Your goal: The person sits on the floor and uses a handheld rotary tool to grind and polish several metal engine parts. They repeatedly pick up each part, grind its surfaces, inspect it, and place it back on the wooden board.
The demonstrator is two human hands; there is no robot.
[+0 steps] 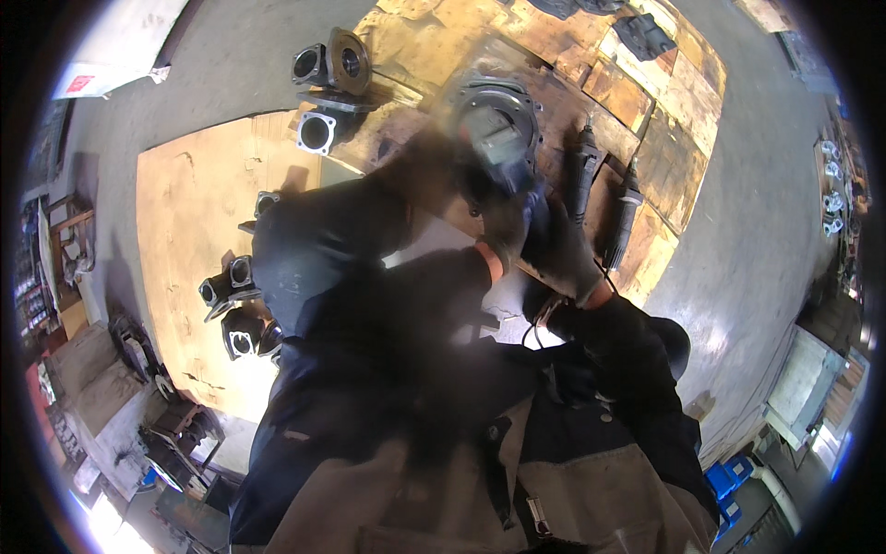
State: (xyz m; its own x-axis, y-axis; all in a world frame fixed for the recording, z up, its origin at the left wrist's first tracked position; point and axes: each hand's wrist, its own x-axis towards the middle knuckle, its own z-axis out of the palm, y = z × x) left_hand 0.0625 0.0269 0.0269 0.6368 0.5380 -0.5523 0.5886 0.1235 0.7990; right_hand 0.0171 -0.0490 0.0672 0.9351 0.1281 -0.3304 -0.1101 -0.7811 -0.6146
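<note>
Left hand [506, 235], gloved: I see it gripping a blurred grey power tool [498, 148] over the round metal casting [503, 115]. Right hand [563, 254], gloved: closed beside it; contents unclear. Casting lies on wooden boards [646, 102].

We see dark grey gloves on both hands: the left hand [506, 235] shows an orange cuff at the wrist, and the right hand [565, 254] has the same orange band. The power tool [498, 148] they grip is grey-green, blurred. Under it the round metal casting [503, 106] is dull grey. Our sleeves are black and the apron [554, 499] is tan with darker smudges. The boards [664, 92] are patchy brown and orange; the cardboard sheet [198, 185] is pale yellow-tan. The flanged castings [332, 65] are dark grey with bright machined faces. Two black hand grinders [604, 194] lie on the wood. The floor [757, 231] is plain grey.
</note>
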